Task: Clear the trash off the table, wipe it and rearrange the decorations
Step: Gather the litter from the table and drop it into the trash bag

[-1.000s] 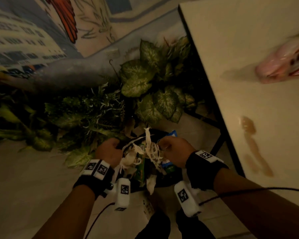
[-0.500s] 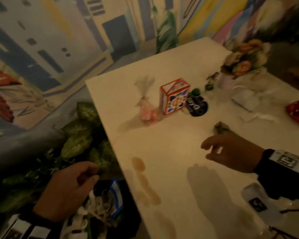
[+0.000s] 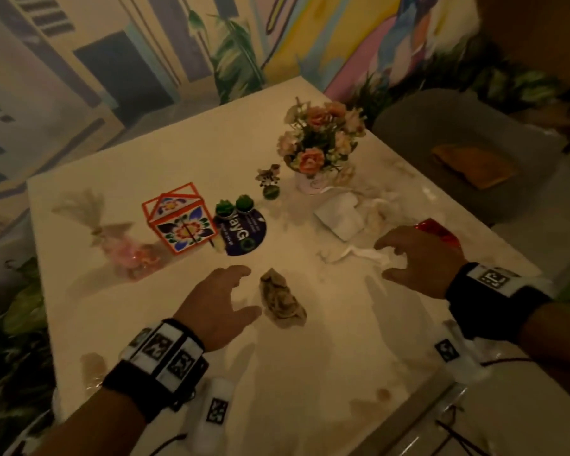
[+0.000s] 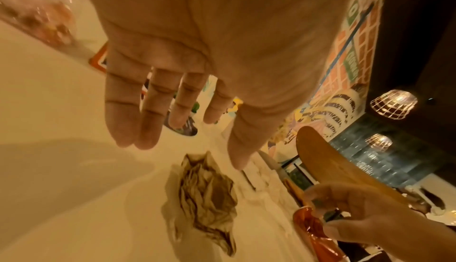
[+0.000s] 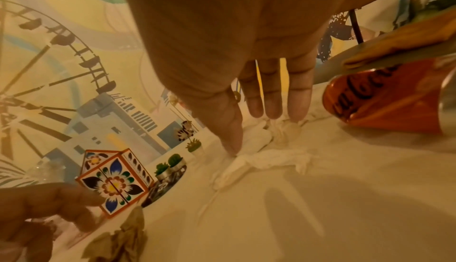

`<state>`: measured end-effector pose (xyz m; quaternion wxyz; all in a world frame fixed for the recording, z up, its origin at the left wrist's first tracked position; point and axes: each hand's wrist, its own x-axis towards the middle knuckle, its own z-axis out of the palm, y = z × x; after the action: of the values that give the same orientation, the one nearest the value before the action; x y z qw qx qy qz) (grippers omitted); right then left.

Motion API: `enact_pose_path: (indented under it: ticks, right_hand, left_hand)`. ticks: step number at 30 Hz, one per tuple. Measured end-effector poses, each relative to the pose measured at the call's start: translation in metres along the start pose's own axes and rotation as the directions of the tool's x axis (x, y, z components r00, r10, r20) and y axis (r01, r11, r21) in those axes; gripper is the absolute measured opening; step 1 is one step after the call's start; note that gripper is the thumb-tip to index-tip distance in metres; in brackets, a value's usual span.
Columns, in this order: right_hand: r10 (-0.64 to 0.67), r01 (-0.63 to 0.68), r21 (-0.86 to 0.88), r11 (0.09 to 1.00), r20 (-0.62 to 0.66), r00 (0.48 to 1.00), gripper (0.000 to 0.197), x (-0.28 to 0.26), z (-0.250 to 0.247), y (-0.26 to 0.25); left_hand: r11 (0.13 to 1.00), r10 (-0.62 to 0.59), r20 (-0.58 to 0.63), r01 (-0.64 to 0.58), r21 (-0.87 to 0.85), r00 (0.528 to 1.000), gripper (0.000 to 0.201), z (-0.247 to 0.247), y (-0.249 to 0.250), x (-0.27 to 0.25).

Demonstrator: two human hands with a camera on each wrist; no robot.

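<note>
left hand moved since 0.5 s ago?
Yes. The left hand was off the table edge over the trash bag; now it is over the table, open beside the crumpled brown napkin, in front of the floral box.

You work in dim, warm yellow light. Caged lamps (image 4: pixel 394 104) glow at the right of your left wrist view, against a black ceiling. Both hands throw soft shadows onto the table (image 3: pixel 310 373) on its near side. The head view is grainy and soft, with smeared corners. Both wrist views bend straight lines, and each palm fills the top, blurred.
</note>
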<state>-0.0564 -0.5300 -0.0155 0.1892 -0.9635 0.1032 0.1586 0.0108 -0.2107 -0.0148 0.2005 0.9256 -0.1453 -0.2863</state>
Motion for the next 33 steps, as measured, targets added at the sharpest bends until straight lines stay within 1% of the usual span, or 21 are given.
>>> enact_pose_path:
  ticks: [4, 7, 8, 10, 12, 14, 15, 18, 19, 21, 22, 24, 26, 28, 31, 33]
  right_hand:
    - [-0.012, 0.013, -0.021, 1.000, 0.043, 0.999, 0.064, 0.018, 0.017, 0.012]
    - [-0.018, 0.022, -0.044, 0.999, 0.085, 0.996, 0.070, 0.029, 0.026, 0.007]
    - [-0.026, 0.031, -0.050, 0.998, 0.096, 0.995, 0.070, 0.034, 0.029, 0.003]
    - [-0.042, 0.050, -0.069, 0.996, 0.116, 0.992, 0.068, 0.042, 0.036, -0.007]
    - [-0.038, 0.049, -0.081, 0.995, 0.132, 0.991, 0.064, 0.050, 0.043, -0.015]
    - [-0.030, 0.038, -0.071, 0.997, 0.119, 0.992, 0.053, 0.058, 0.048, -0.018]
    - [-0.032, 0.039, -0.063, 0.997, 0.101, 0.994, 0.044, 0.063, 0.051, -0.018]
    - [-0.068, 0.069, -0.020, 0.997, 0.036, 0.997, 0.018, 0.076, 0.057, -0.013]
    - [-0.074, 0.074, -0.005, 0.997, 0.020, 0.997, 0.013, 0.078, 0.057, -0.011]
    - [-0.080, 0.081, 0.020, 0.997, -0.020, 0.997, 0.005, 0.080, 0.054, -0.006]
    - [-0.087, 0.089, 0.030, 0.996, -0.046, 0.995, 0.002, 0.079, 0.051, -0.003]
    - [-0.083, 0.090, 0.059, 0.994, -0.099, 0.992, 0.008, 0.076, 0.043, 0.004]
    - [-0.043, 0.060, 0.101, 0.993, -0.160, 0.986, 0.008, 0.073, 0.032, 0.014]
    - [0.014, 0.009, 0.112, 0.994, -0.203, 0.979, 0.008, 0.069, 0.021, 0.023]
    - [0.071, -0.056, 0.080, 0.995, -0.187, 0.980, 0.006, 0.072, 0.009, 0.031]
    - [0.059, -0.049, 0.062, 0.997, -0.158, 0.986, 0.009, 0.081, 0.007, 0.034]
  left_hand:
    - [0.998, -0.061, 0.067, 0.062, -0.002, 0.996, 0.101, 0.023, 0.018, 0.025]
    - [0.993, -0.109, 0.086, 0.113, -0.038, 0.990, 0.122, 0.040, 0.030, 0.034]
    - [0.990, -0.131, 0.090, 0.135, -0.041, 0.987, 0.126, 0.046, 0.034, 0.037]
    - [0.983, -0.182, 0.088, 0.182, 0.010, 0.979, 0.129, 0.058, 0.040, 0.043]
    - [0.976, -0.204, 0.051, 0.199, 0.088, 0.978, 0.125, 0.069, 0.045, 0.048]
    - [0.973, -0.195, 0.027, 0.190, 0.133, 0.980, 0.114, 0.076, 0.049, 0.051]
    - [0.974, -0.186, 0.015, 0.182, 0.137, 0.982, 0.105, 0.079, 0.051, 0.052]
    - [0.987, -0.122, -0.068, 0.128, 0.101, 0.990, 0.061, 0.083, 0.053, 0.055]
    - [0.990, -0.100, -0.099, 0.109, 0.091, 0.990, 0.050, 0.084, 0.053, 0.056]
    - [0.994, -0.066, -0.143, 0.078, 0.076, 0.987, 0.040, 0.084, 0.051, 0.059]
    - [0.995, -0.056, -0.152, 0.067, 0.068, 0.987, 0.039, 0.083, 0.050, 0.062]
    - [0.997, -0.048, -0.153, 0.057, 0.054, 0.987, 0.039, 0.079, 0.049, 0.069]
    - [0.997, -0.042, -0.146, 0.050, 0.052, 0.988, 0.044, 0.073, 0.052, 0.078]
    - [0.999, -0.009, -0.141, 0.016, 0.049, 0.990, 0.054, 0.065, 0.059, 0.090]
    - [0.992, 0.075, -0.132, -0.061, 0.107, 0.988, 0.069, 0.057, 0.074, 0.112]
    - [0.989, 0.122, -0.130, -0.111, 0.095, 0.984, 0.070, 0.053, 0.085, 0.127]
